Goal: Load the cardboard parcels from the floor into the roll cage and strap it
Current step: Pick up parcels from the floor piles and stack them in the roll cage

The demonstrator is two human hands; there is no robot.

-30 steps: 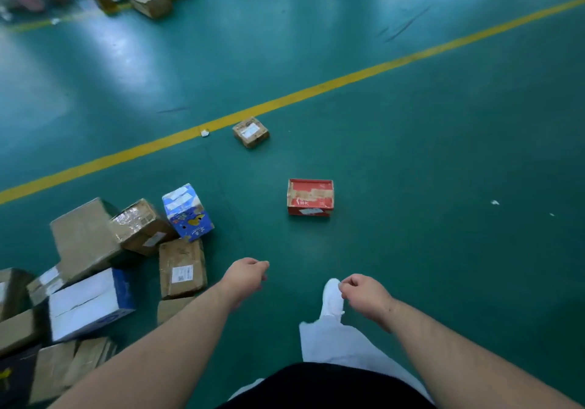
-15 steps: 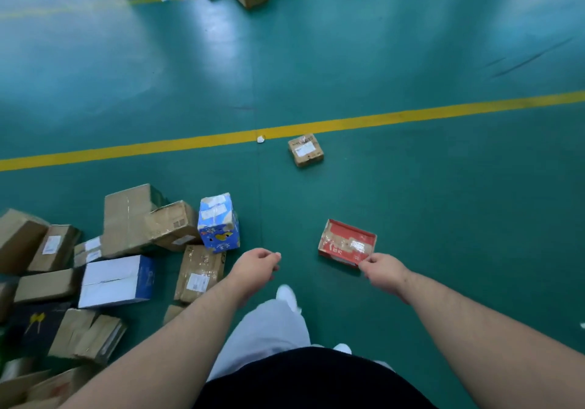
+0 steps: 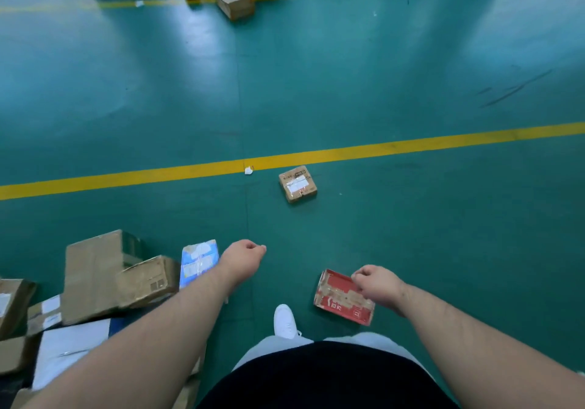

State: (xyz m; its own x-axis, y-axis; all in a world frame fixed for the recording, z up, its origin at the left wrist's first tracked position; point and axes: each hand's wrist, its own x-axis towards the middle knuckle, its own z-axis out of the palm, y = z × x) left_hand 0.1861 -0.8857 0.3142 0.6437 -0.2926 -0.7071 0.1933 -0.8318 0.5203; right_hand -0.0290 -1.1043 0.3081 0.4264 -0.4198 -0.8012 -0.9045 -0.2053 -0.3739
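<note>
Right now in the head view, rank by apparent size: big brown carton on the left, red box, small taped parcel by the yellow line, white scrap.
1. big brown carton
2. red box
3. small taped parcel; it lies farther from the camera than the red box, so their true order is unsure
4. white scrap, clearly smallest

R hand: 1 s ago well apart from red parcel, 0.5 s ago at its near corner. Now over its right edge, fingers curled on it. Parcel lies askew vs. square-on at 1 s. L hand moves fwd, now just beside blue parcel. Person has stepped closer; white shoe now near red parcel.
</note>
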